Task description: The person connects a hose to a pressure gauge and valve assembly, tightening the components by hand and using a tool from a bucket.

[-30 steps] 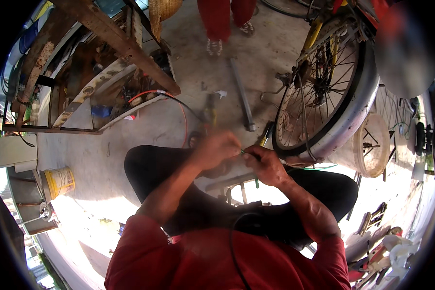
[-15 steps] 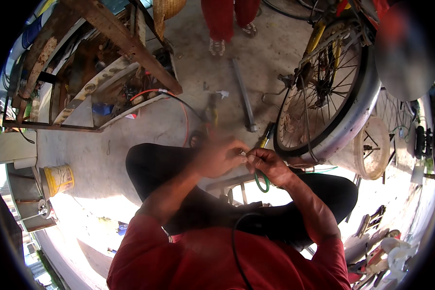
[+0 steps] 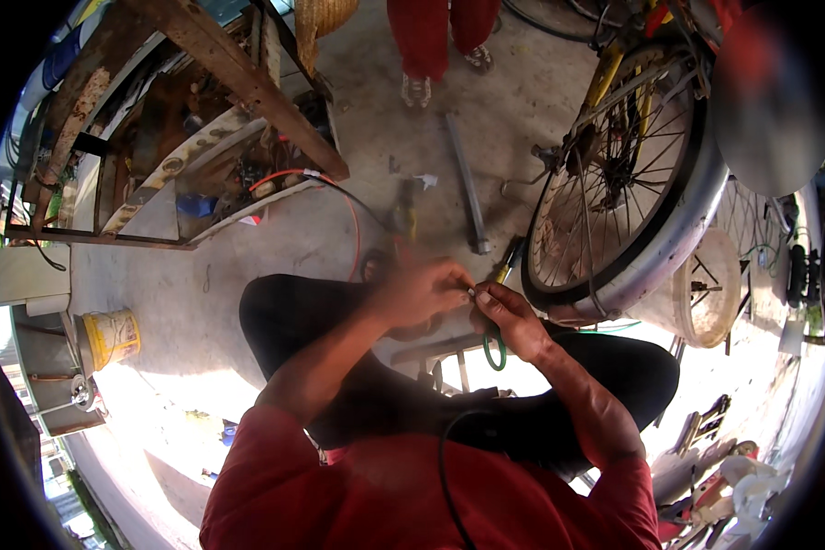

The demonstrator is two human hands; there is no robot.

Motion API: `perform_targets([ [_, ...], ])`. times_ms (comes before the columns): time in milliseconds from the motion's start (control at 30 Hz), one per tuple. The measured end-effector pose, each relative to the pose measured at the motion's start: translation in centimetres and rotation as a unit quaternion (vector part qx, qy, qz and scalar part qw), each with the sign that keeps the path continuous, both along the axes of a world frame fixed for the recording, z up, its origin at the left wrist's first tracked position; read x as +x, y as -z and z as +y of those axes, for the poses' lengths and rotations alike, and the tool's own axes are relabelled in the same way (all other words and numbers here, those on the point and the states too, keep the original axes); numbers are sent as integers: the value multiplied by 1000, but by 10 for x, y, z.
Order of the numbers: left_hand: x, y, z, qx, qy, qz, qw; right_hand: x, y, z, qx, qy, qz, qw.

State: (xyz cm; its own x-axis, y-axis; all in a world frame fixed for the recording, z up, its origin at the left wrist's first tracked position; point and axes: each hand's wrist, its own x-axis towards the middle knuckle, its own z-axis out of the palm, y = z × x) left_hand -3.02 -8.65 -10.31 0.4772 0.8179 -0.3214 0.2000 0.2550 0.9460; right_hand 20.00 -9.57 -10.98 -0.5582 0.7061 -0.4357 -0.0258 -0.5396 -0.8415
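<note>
In front of my knees the fingertips of both hands meet. My left hand (image 3: 423,291) is closed in a pinch at a tiny pale piece (image 3: 470,292), too small to name. My right hand (image 3: 515,323) is closed too, its thumb and fingers pressed together at the same spot. A thin green loop (image 3: 496,357), like cord or tubing, hangs below the right fingers, which appear to hold it. Where its ends go is hidden by the hand.
A bicycle wheel (image 3: 697,197) with a pale fender stands at the right. A long metal bar (image 3: 467,183) and a yellow-black tool (image 3: 507,260) lie on the floor. Left are a rusty frame (image 3: 247,82) and a yellow bucket (image 3: 112,337). Someone in red trousers (image 3: 419,41) stands ahead.
Both hands stay together at nearly the same place. The right fingers have shifted slightly, and the green loop hangs a little further left. The whole view has moved a little.
</note>
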Motion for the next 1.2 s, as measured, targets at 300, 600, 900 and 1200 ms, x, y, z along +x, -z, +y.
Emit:
perform_targets([
  [300, -47, 67, 120, -16, -203, 28, 979, -6, -11, -4, 186, -76, -160, 966],
  [600, -57, 236, 198, 88, -170, 355, 915, -9, -25, 6, 139, -174, -188, 957],
  [900, -56, 313, 243, 225, -113, 499, 829, 7, 37, -1, -32, -186, -164, 968],
  [1200, -67, 354, 252, 296, -58, 561, 771, 7, 47, 7, 139, -243, -235, 931],
])
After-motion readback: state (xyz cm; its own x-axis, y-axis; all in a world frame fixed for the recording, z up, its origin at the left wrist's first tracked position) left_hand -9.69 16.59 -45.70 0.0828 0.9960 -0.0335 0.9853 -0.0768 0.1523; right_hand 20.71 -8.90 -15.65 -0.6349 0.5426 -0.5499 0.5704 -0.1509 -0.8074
